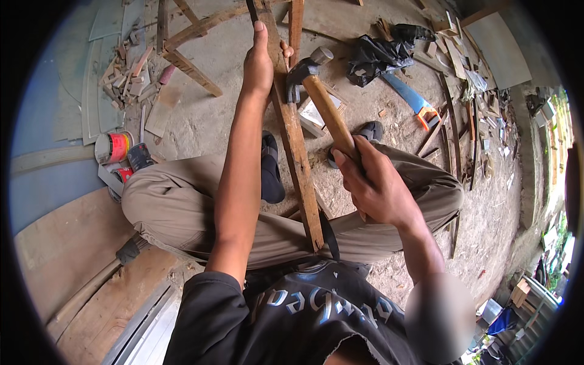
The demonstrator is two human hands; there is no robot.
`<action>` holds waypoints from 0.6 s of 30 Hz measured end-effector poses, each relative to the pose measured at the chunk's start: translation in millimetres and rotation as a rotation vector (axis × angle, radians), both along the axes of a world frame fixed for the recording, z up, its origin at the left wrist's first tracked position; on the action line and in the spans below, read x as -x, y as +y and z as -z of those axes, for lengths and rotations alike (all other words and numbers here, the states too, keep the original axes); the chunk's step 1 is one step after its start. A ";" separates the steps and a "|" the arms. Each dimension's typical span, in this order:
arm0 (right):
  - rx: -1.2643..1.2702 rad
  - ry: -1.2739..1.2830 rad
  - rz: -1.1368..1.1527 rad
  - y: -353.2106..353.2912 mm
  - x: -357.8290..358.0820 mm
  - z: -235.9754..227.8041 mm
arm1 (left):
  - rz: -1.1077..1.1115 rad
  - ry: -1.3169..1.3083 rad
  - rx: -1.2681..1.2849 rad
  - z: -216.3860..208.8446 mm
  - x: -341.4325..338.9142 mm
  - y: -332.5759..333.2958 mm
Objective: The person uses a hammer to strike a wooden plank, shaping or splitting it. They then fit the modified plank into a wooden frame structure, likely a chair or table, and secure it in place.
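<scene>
A long, narrow wooden bar [294,149] slants from the far middle down to my lap, between my bent knees. My left hand [260,72] is wrapped round its upper part, with the thumb laid along the wood and fingertips showing on the far side. In my right hand [378,185] is a claw hammer [331,112], gripped low on its wooden handle. The dark claw lies at the bar's right edge, just below my left hand; whether it touches the wood or a nail, I cannot tell. The round striking face points up and away.
Beyond my left hand stands a wooden frame [196,29]. A handsaw with a blue blade [404,94] and a black plastic bag [378,59] lie at the far right. Wood offcuts [129,79] and tins [114,148] are on the left; wood strips [447,121] litter the right.
</scene>
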State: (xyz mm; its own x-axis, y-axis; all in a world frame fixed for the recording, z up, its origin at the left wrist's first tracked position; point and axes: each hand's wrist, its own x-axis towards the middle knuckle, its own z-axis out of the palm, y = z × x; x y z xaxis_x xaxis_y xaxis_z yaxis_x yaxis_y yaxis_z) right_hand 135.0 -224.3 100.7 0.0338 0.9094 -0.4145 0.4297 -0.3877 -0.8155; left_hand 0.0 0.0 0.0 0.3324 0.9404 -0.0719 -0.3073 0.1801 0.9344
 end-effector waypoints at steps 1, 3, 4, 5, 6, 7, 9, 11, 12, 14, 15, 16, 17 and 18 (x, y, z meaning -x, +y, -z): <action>-0.020 -0.006 -0.008 2.4 -0.2 -0.5 | 0.001 -0.017 0.005 -0.4 -0.3 -0.2; -0.041 -0.011 -0.017 6.8 0.2 -4.7 | 0.004 -0.024 -0.012 -2.1 -0.7 1.9; -0.042 -0.010 -0.018 9.3 0.8 -9.4 | 0.006 -0.013 -0.033 -3.3 -1.1 4.3; -0.043 -0.010 -0.019 11.0 1.8 -12.4 | 0.006 -0.002 -0.054 -4.5 -0.7 6.3; -0.055 -0.023 -0.029 10.3 1.6 -13.6 | 0.014 -0.004 -0.055 -5.8 -1.6 4.1; -0.066 -0.035 -0.040 9.5 1.2 -14.8 | 0.021 -0.006 -0.055 -7.0 -2.0 1.7; -0.064 -0.045 -0.063 9.0 0.3 -17.9 | 0.026 -0.010 -0.052 -8.4 -1.8 -1.5; -0.038 -0.040 -0.088 9.9 -0.7 -22.5 | 0.020 -0.013 -0.045 -8.2 -0.4 -3.7; -0.068 -0.059 -0.093 8.6 -1.8 -19.1 | 0.016 -0.017 -0.031 -9.1 -1.6 -5.3; -0.128 -0.098 -0.102 5.7 -3.6 -9.2 | 0.009 -0.025 -0.006 -11.2 -3.6 -8.6; -0.096 -0.097 -0.114 6.5 -3.5 -10.2 | -0.001 -0.043 0.014 -10.8 -3.2 -9.2; -0.063 -0.096 -0.127 7.7 -3.3 -11.9 | -0.011 -0.061 0.033 -9.8 -2.4 -9.6; -0.030 -0.095 -0.139 8.4 -3.1 -13.0 | -0.021 -0.079 0.052 -8.7 -1.6 -9.9; -0.046 -0.109 -0.154 8.7 -3.3 -11.8 | -0.010 -0.090 0.059 -7.2 -0.1 -9.1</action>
State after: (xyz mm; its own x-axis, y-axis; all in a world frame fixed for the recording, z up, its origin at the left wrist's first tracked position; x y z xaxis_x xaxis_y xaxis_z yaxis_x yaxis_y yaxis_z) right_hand 138.3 -215.6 112.5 -0.0649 0.9253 -0.3737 0.5681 -0.2736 -0.7761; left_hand 0.1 -9.1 7.2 0.3305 0.9387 -0.0976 -0.3918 0.2306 0.8907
